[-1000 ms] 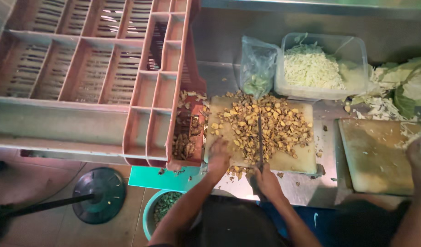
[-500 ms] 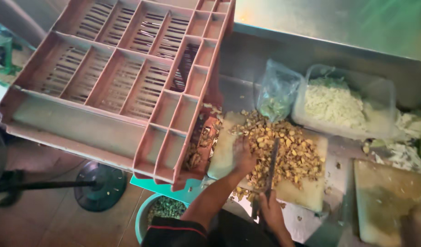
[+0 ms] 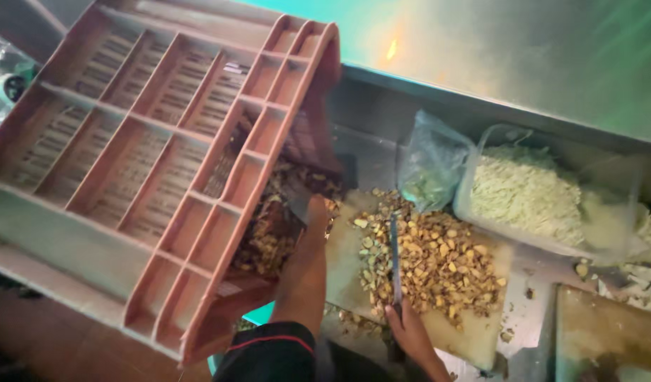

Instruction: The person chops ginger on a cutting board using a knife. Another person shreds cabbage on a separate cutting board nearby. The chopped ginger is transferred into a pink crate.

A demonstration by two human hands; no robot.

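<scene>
Two bare hands work at a pale cutting board (image 3: 481, 336) on a steel counter (image 3: 531, 311), seen from above. Nearest the viewer, the right hand (image 3: 412, 332) is closed around the dark handle of a knife (image 3: 394, 262), whose blade runs away from the viewer and rests in a heap of chopped yellow-brown pieces (image 3: 439, 265) covering most of the board. To the left, the left hand (image 3: 318, 216) reaches forward from a dark sleeve (image 3: 272, 354) to the board's far left edge, at the mouth of a brown plastic crate (image 3: 163, 177) lying on its side (whether its fingers are spread or curled cannot be told, as they are turned away and blurred). More chopped pieces lie inside the crate's opening, just left of this hand. At the near right stands a second, worn board (image 3: 608, 336), partly cut off by the frame. Farther off, just beyond the heap, sits a clear plastic bag (image 3: 431, 166) with greenish contents; to its right, a clear rectangular tub (image 3: 545, 191) holds pale shredded vegetable. Farthest, a steel wall (image 3: 523, 64) closes the scene.
</scene>
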